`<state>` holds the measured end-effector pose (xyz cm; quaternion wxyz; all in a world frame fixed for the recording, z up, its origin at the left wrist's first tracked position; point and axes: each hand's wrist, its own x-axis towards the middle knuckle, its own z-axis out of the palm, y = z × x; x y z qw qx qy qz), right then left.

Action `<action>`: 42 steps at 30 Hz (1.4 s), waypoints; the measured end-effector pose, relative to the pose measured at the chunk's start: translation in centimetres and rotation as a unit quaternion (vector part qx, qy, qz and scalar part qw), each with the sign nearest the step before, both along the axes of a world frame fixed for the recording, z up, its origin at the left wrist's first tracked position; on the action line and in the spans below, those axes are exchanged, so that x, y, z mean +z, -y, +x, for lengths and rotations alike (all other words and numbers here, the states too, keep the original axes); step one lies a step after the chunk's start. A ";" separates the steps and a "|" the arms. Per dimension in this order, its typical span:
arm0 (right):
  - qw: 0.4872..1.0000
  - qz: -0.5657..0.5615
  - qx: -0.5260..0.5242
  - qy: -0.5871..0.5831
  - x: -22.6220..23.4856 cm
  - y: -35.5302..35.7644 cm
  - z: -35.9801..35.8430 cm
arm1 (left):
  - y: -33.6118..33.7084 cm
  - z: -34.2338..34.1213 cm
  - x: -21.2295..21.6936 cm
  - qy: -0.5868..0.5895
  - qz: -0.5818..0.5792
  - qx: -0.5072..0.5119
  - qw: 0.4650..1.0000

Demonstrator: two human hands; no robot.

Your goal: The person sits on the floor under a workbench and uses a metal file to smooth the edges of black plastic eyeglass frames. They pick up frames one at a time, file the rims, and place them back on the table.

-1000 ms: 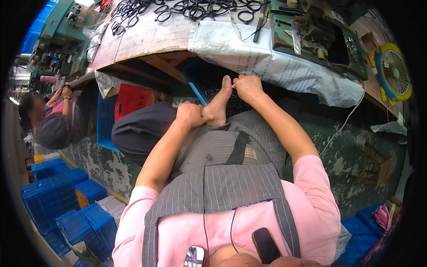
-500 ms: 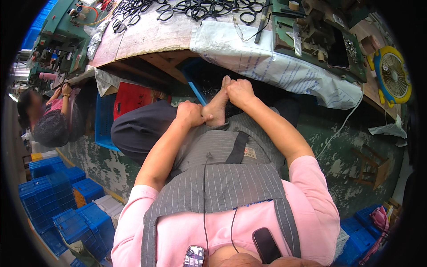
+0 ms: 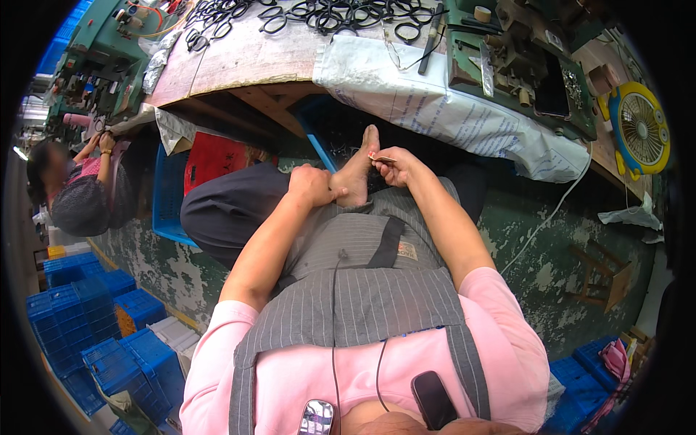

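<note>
Crates point(image 3: 65, 312) are standing in blue stacks at the far left, seemingly piled to save floor room. Above them a co-worker point(image 3: 83, 196) is sitting at a bench, both hands raised near a green machine point(image 3: 98, 80). A blue basket point(image 3: 170, 232) and a red box point(image 3: 217, 161) are sitting beside the wearer's bent knee. On the table point(image 3: 239, 58), black looped pieces point(image 3: 344, 16) are lying heaped along the far side.

The left hand point(image 3: 313, 185) is resting at the ankle, fingers curling and thumb lying against the bare foot point(image 3: 355, 174), probably to steady it; I cannot tell how firmly it is gripping. The foot is pointing toward the table, its leg apparently folded across the lap to bring it within reach. The right hand point(image 3: 392, 171) is pinching a small flat piece point(image 3: 382, 159) between thumb and fingers, just beside the foot; whether the piece is touching skin, I cannot tell. A white sheet point(image 3: 435, 116) is draping over the table edge, perhaps as a cover. Farther right, a second machine point(image 3: 533, 65) is standing on the table, a wooden stool point(image 3: 618, 284) is sitting lower down, and a yellow-and-blue fan point(image 3: 641, 130) is facing inward, likely for air.
</note>
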<state>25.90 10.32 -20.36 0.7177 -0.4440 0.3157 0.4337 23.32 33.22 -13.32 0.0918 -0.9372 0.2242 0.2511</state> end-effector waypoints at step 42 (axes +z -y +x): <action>0.990 -0.033 0.096 0.101 -2.4 -1.3 -5.0 | 0.0 0.2 -0.5 -0.004 0.002 -0.010 1.000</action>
